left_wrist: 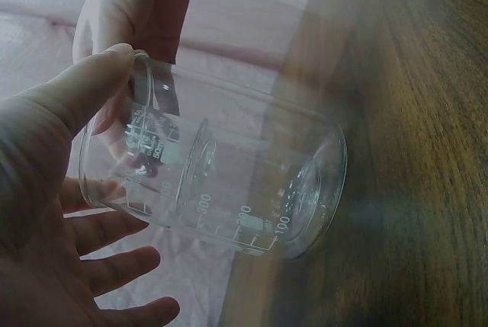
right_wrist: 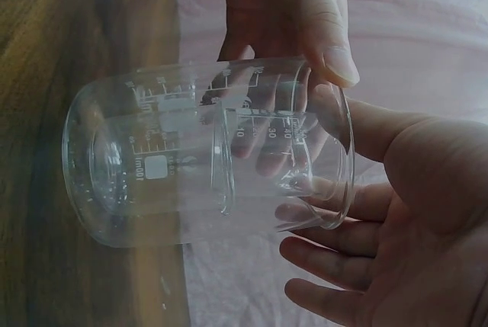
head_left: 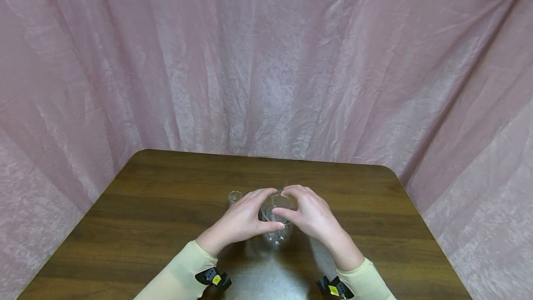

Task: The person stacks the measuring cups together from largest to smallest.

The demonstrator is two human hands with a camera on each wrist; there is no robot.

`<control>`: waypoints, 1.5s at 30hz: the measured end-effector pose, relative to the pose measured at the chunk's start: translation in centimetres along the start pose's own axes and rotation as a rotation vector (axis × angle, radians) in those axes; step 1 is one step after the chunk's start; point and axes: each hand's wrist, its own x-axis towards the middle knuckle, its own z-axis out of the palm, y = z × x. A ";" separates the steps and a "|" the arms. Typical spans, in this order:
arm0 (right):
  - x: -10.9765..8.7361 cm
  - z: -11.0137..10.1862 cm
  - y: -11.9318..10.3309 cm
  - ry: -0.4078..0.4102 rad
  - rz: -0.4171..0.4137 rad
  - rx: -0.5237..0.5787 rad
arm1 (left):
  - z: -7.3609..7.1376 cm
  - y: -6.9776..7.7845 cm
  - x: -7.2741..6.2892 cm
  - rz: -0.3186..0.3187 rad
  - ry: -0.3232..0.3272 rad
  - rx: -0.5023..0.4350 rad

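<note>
A large clear glass beaker (head_left: pixel 276 236) with white markings stands upright on the table. My left hand (head_left: pixel 243 221) holds it near the rim, with the thumb along the near side and the fingers around the far side. My right hand (head_left: pixel 318 214) reaches over the same rim and appears to pinch a small glass beaker (right_wrist: pixel 263 133) inside the large one. In the right wrist view, that small beaker's base shows partway down. Lower inside, another beaker's 100 ml marking (right_wrist: pixel 156 167) is visible. Transparent overlap partly obscures the fingertip contacts.
A separate small glass vessel (head_left: pixel 235 196) stands just beyond the left hand, partly covered by it. The brown wooden table (head_left: pixel 166 189) has a back edge against pink curtains (head_left: pixel 270 82).
</note>
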 end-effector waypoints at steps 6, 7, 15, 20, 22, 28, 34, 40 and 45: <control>0.0 0.2 0.0 -0.003 -0.011 -0.013 | -0.1 0.1 -0.1 0.005 0.007 -0.004; 0.0 0.3 0.0 -0.001 -0.017 -0.018 | -0.1 0.1 -0.1 0.006 0.007 -0.004; 0.1 0.5 -0.1 -0.023 -0.028 -0.039 | -0.1 0.1 -0.1 -0.006 -0.002 -0.009; 0.3 0.3 -0.2 -0.044 -0.032 -0.071 | 0.0 0.0 -0.1 -0.009 -0.008 -0.010; 0.3 0.3 -0.2 -0.052 -0.033 -0.084 | 0.0 0.0 -0.1 -0.008 -0.009 -0.013; 0.6 0.1 -0.5 -0.084 -0.043 -0.128 | -0.1 0.0 -0.2 -0.010 -0.009 -0.021; 0.9 -0.2 -1.0 -0.100 -0.067 -0.191 | -0.1 0.0 -0.2 -0.011 -0.005 -0.020; 1.2 -0.3 -1.3 -0.125 -0.077 -0.229 | -0.1 0.0 -0.1 -0.007 -0.005 -0.014; 1.4 -0.3 -1.5 -0.152 -0.083 -0.268 | -0.1 0.1 -0.2 -0.013 -0.011 -0.013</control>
